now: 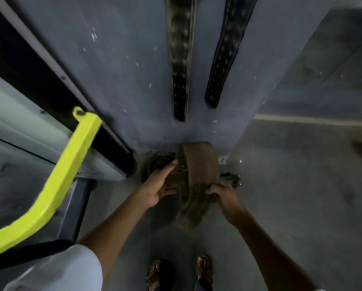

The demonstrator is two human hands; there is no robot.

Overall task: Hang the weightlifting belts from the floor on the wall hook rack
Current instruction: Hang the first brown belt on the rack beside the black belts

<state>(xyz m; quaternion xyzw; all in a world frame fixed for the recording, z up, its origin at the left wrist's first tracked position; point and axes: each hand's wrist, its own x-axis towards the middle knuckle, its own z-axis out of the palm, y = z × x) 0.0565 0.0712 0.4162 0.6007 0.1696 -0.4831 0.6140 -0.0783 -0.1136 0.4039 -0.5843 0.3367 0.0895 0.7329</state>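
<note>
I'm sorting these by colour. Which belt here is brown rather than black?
The brown belt, coiled and held in both hands, left hand and right hand. The two hanging belts on the wall are black.

It is dim where I stand. The two dark leather belts on the grey-blue wall look blurry. The edges bend.

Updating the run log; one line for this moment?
both hands hold brown belt | two dark belts hang on wall | another belt on floor
</note>
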